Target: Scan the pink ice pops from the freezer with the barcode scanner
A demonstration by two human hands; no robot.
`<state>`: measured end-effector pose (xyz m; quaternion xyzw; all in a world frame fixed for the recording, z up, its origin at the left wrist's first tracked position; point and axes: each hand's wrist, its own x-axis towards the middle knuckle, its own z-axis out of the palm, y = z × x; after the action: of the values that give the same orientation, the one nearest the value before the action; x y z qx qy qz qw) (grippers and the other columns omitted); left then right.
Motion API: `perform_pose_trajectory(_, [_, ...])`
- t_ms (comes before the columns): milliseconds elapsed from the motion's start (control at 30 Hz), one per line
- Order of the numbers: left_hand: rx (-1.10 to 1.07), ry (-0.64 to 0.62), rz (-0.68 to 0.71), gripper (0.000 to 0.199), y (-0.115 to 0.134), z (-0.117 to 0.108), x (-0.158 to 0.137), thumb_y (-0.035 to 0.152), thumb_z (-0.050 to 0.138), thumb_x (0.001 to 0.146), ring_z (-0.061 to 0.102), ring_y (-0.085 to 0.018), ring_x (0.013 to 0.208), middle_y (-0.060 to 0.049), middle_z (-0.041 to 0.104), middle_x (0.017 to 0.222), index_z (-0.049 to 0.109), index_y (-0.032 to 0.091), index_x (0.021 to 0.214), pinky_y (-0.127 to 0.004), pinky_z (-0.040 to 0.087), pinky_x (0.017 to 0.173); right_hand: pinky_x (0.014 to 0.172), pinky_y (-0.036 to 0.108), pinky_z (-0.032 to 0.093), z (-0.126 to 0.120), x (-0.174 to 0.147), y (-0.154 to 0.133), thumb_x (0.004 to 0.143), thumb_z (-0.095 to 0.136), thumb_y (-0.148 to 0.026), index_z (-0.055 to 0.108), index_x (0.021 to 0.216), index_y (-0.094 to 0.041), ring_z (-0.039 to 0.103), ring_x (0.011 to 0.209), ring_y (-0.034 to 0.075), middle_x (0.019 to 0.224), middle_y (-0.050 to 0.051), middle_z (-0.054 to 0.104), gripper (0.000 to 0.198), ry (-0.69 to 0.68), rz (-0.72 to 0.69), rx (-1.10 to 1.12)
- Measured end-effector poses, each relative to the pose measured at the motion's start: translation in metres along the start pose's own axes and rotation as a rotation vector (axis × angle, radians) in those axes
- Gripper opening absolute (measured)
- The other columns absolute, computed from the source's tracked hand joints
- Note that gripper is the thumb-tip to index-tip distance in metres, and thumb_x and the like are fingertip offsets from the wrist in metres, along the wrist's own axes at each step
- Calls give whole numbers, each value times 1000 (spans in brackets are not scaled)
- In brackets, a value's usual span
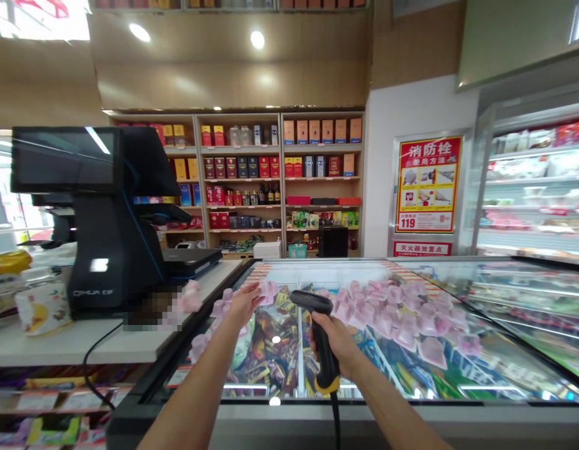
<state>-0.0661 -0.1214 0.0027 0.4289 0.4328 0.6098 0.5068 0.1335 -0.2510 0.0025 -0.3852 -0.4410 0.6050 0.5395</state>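
My right hand (pixel 336 342) is wrapped round the handle of a black and yellow barcode scanner (pixel 323 350), its head pointing left and its cable hanging down. My left hand (pixel 243 304) reaches forward over the freezer's glass top, fingertips pinched at a small pink translucent cup (pixel 269 292). Many similar pink cups (pixel 406 325) lie on the glass to the right, and a few pink cups (pixel 200 345) lie left of my left forearm. Beneath the glass show packaged goods (pixel 275 356) in divided sections. My left fingertips are partly hidden.
A black point-of-sale terminal (pixel 97 250) stands on the white counter (pixel 97 350) at left, with more pink cups (pixel 190 297) beside it. A pixelated patch hides part of that counter. Shelves of boxes (pixel 242 167) stand behind, and an open chiller (pixel 535 187) is at right.
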Motion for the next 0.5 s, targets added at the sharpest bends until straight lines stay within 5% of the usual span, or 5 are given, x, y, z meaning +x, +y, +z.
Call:
perform_pose_trajectory(267, [-78,-60,-4,22,0,15,-9,23,45,78,54,-10,70,-3,56,88,50,13,97,-27,47,60,34,19,37,-10,-4,-7,66,49,-44,48,74,-15,44,38,7,51,-3,51,30,-14,0,25])
perform_pose_trajectory(500, [152,-51,18,26,-15,33,-8,26,45,78,55,-13,78,-5,55,96,49,14,101,-31,47,65,33,20,37,-30,2,-12,65,49,-45,50,65,-15,44,36,7,46,-2,51,30,94,-49,-26])
